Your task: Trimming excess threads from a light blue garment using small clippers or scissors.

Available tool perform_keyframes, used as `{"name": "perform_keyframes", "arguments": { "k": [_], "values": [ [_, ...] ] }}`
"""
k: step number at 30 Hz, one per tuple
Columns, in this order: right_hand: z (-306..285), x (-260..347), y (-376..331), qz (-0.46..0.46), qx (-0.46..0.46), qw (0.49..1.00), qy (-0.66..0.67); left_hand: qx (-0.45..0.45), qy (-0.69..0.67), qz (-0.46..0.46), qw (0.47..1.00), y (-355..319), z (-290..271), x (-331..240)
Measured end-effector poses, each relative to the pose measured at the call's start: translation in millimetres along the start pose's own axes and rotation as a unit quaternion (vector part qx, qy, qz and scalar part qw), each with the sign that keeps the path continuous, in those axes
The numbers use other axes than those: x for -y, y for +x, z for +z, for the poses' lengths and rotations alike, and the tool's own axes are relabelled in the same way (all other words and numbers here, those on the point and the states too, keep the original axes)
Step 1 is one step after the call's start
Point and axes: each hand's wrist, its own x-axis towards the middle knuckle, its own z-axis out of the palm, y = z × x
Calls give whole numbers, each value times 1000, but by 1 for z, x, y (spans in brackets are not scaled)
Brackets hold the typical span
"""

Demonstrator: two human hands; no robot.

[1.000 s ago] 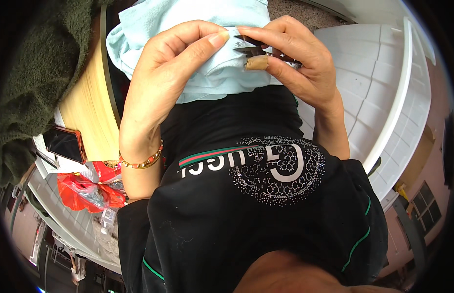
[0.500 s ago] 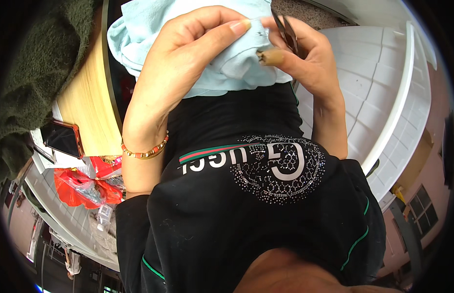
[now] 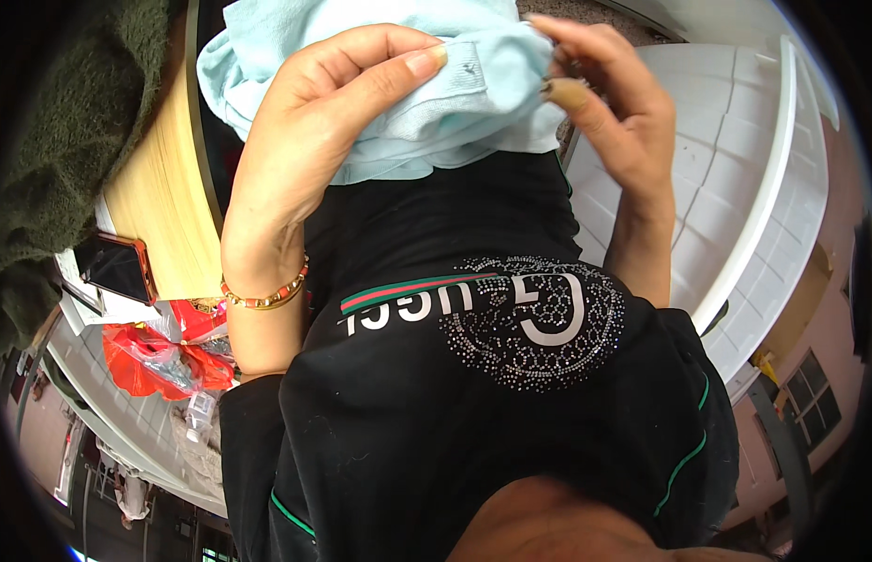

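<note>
A light blue knit garment (image 3: 398, 155) lies bunched over my lap and hangs between both hands. My left hand (image 3: 347, 98) is closed, pinching it between thumb and fingers beside a ribbed band (image 3: 466, 73) with a small dark mark on it. On the other side my right hand (image 3: 623, 103) is curled at the cloth's right edge, its fingertips touching the fabric and blurred. A tan cover (image 3: 565, 94) wraps its thumb tip. Only a dark bit of the thread snips (image 3: 569, 67) shows between its fingers; the rest is hidden.
To my left is a wooden tabletop (image 3: 159, 178) with a dark edge, bearing a phone (image 3: 117, 267). A dark green fuzzy cloth (image 3: 70, 140) hangs beyond it. Red plastic packaging (image 3: 136, 361) and a clear bottle (image 3: 200, 417) lie lower left. A white tray-like surface (image 3: 708, 140) stands on my right.
My right hand has moved right and turned, so the snips' blades no longer show plainly. My left hand has shifted slightly left, and the ribbed band now lies flatter and more exposed.
</note>
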Motion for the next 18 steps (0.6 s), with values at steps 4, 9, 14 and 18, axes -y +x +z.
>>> {"name": "perform_keyframes", "arguments": {
  "k": [4, 9, 14, 18],
  "values": [
    [13, 13, 5, -32, 43, 994, -91, -6, -17, 11, 1000, 1, 3, 1],
    [16, 9, 8, -90, 46, 990, -98, -18, -23, -18, 999, 0, 6, -2],
    [13, 9, 10, -120, 49, 985, -113, -35, 14, 17, 999, 0, 12, -1],
    [12, 7, 10, -129, 44, 984, -115, -31, 27, 20, 999, 1, 11, -1]
  ]
}}
